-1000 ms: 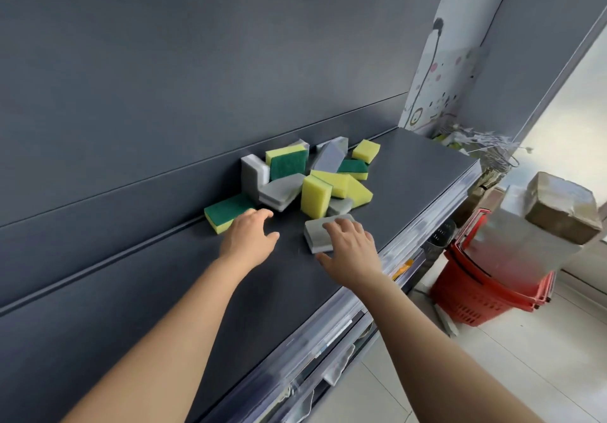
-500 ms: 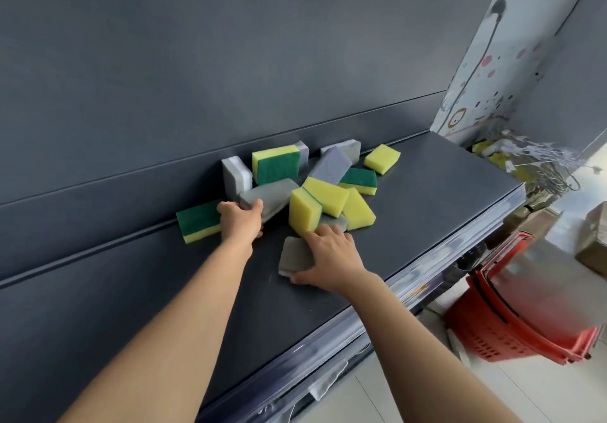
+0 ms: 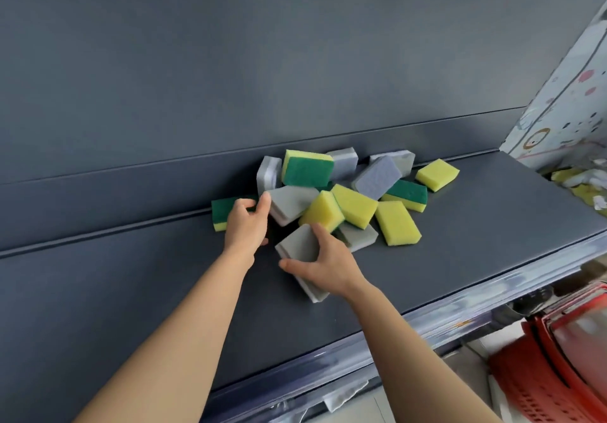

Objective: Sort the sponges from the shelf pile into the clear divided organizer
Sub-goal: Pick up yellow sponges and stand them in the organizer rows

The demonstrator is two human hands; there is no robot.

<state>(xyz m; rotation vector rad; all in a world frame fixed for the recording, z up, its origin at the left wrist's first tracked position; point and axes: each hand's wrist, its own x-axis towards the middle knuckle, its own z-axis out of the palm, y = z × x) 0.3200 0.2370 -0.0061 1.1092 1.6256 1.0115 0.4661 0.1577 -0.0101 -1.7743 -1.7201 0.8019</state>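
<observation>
A pile of several yellow, green-and-yellow and grey sponges (image 3: 354, 204) lies on the dark shelf (image 3: 476, 232) against its back wall. My right hand (image 3: 323, 263) grips a grey sponge (image 3: 297, 247) in front of the pile, thumb on its near side, and the sponge is tilted off the shelf. My left hand (image 3: 248, 225) closes its fingers around a green-and-yellow sponge (image 3: 220, 214) at the pile's left end, its fingertips also touching a grey sponge (image 3: 290, 204). No clear divided organizer is in view.
The shelf's front edge (image 3: 427, 317) carries a clear price strip. A red shopping basket (image 3: 565, 366) stands on the floor at the lower right. A patterned wall panel (image 3: 565, 110) and some clutter (image 3: 581, 186) sit at the shelf's right end.
My view has swung left and closer to the pile. My right hand has closed on the grey sponge and tilted it up. My left hand has moved onto the green-and-yellow sponge.
</observation>
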